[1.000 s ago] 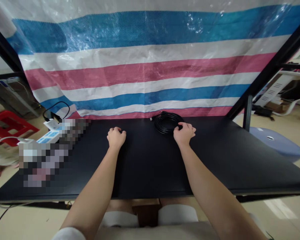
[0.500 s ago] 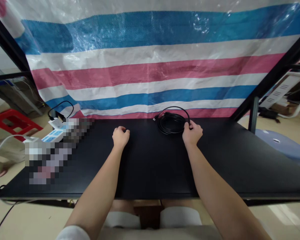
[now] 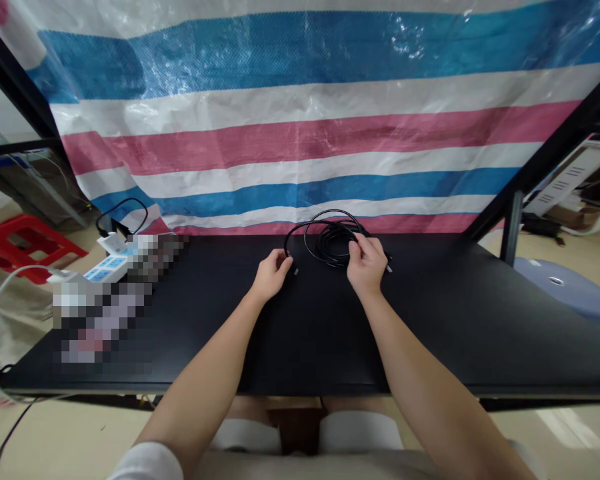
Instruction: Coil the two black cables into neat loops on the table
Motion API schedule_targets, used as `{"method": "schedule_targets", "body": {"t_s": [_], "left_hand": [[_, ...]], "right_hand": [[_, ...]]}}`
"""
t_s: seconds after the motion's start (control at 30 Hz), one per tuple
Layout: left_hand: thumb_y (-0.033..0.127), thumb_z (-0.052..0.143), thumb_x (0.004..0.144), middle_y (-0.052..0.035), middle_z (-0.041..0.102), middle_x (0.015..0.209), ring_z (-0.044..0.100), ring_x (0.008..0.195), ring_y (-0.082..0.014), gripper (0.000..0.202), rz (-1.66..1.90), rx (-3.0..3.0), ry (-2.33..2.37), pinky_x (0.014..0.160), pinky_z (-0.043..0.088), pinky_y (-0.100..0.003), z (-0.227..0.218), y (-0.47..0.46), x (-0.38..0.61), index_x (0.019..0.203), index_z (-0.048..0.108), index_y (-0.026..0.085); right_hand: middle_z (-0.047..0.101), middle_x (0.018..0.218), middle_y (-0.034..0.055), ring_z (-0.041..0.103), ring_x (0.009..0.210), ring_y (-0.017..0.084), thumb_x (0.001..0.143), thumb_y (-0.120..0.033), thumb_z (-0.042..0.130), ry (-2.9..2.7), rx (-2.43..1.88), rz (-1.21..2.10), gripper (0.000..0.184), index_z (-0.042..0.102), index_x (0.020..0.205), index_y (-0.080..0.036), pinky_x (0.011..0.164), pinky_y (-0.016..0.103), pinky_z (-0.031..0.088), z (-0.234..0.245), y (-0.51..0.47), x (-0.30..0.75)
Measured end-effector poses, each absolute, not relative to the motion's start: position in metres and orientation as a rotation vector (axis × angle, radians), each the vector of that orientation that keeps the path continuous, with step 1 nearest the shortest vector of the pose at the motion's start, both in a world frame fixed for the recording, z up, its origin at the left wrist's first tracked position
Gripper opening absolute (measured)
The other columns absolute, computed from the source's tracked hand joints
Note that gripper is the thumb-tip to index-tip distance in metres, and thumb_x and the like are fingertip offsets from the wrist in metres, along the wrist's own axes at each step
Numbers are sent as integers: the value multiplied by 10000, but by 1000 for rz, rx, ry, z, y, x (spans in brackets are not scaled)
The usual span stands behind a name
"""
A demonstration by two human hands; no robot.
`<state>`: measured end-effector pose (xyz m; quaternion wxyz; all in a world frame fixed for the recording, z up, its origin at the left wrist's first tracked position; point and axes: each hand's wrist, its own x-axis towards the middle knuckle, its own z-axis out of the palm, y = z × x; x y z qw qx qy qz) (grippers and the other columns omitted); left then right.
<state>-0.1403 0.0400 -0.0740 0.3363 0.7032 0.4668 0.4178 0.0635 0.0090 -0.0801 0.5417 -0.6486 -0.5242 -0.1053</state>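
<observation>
A black cable [image 3: 331,245] lies in a loose coil near the back of the black table [image 3: 310,333]. My left hand [image 3: 273,272] is closed on one end of it, left of the coil, with a small plug [image 3: 295,271] poking out past the fingers. From there a strand arches back to the coil. At the coil's right side my right hand [image 3: 368,263] pinches the cable, covering part of the loops. A second connector [image 3: 389,269] shows just right of that hand.
A white power strip [image 3: 107,268] with plugged-in adapters lies at the table's left, beside a pixelated area. A striped plastic sheet [image 3: 300,153] hangs behind the table. A red stool [image 3: 30,247] stands left, a blue-grey stool [image 3: 565,290] right, and black frame posts flank the table.
My left hand has moved right and taken hold of a cable end. My right hand has shifted slightly left over the coil. The loops have turned and loosened.
</observation>
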Motion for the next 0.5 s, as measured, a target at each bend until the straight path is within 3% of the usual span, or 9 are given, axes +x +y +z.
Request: {"method": "schedule_targets", "body": {"t_s": [0.1, 0.2, 0.3, 0.37, 0.5], "left_hand": [[309, 561, 824, 7, 614, 615, 602, 610, -139, 160, 1154, 1563, 1110, 647, 500, -271, -72, 42, -136, 711, 545, 198], [368, 547, 860, 86, 395, 452, 447, 409, -89, 251, 1350, 1183, 1013, 471, 418, -205, -65, 44, -139, 681, 472, 208], [390, 522, 896, 117, 239, 439, 242, 325, -57, 288, 1501, 862, 889, 359, 249, -157, -52, 47, -154, 685, 431, 216], [390, 518, 909, 114, 196, 451, 182, 324, -52, 312, 1527, 727, 792, 341, 169, -151, -42, 49, -170, 673, 415, 214], [391, 429, 955, 101, 131, 466, 138, 331, -61, 363, 1617, 477, 681, 325, 119, -162, -32, 55, -201, 646, 383, 208]], "right_hand": [[582, 797, 79, 565, 718, 201, 885, -501, 388, -1274, -1442, -178, 471, 714, 1004, -182, 724, 347, 484, -79, 9, 60], [583, 747, 64, 558, 691, 190, 876, -578, 357, -1168, -1354, -171, 544, 711, 949, -172, 700, 343, 474, -79, 10, 65], [611, 759, 68, 577, 724, 192, 911, -579, 208, -874, -1391, -191, 634, 688, 882, -165, 731, 350, 468, -82, 14, 83], [625, 757, 75, 587, 750, 204, 915, -544, 181, -673, -1485, -185, 629, 675, 843, -162, 757, 359, 465, -86, 17, 98], [667, 834, 114, 596, 854, 257, 846, -472, 371, -579, -1733, -85, 446, 686, 848, -155, 816, 398, 453, -96, 24, 120]]}}
